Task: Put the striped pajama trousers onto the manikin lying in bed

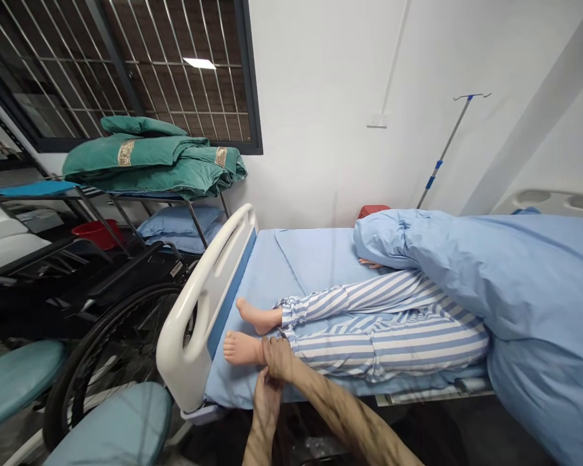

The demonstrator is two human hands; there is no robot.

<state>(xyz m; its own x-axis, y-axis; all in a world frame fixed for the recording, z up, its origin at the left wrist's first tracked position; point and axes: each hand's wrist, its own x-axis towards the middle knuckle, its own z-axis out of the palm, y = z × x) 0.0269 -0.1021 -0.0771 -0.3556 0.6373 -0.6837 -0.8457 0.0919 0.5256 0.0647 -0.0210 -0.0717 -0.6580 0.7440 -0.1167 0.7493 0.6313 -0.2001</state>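
A manikin in blue-and-white striped trousers (340,349) lies on the bed, its two bare feet towards the footboard. My right hand (278,357) is closed over the ankle of the nearer foot (243,348), by the trouser cuff. Just below it, my left hand (269,383) grips the same ankle from the near side, its fingers partly hidden under the right hand. The farther foot (260,317) rests on the sheet, its gathered cuff (294,312) at the ankle. A light blue quilt (466,259) covers the upper body; a bit of the manikin's hand (370,263) shows at its edge.
The white footboard (175,330) stands left of the feet. Beyond it are a wheelchair (121,343) and teal stools (121,421). Green folded quilts (150,158) lie on a rack under the barred window. An IV pole (447,152) rises behind the bed.
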